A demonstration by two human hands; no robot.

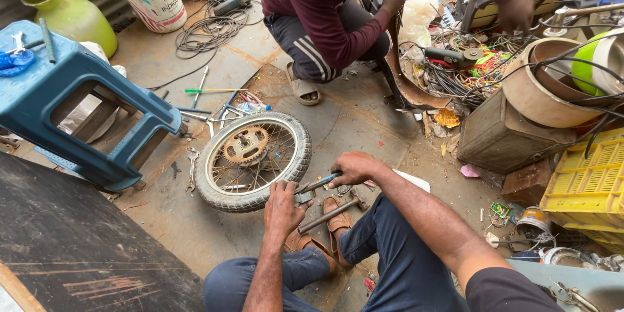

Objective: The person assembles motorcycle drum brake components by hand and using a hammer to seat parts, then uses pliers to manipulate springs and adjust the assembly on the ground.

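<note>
Fingers (338, 179) on pliers (316, 185), prob. gripping

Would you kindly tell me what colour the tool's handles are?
Blue, on the pliers in the right hand; head view.

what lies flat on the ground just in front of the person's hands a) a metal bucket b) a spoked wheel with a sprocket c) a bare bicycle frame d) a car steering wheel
b: a spoked wheel with a tyre and a rusty sprocket at its hub lies flat on the concrete, right by the left hand and right hand.
</note>
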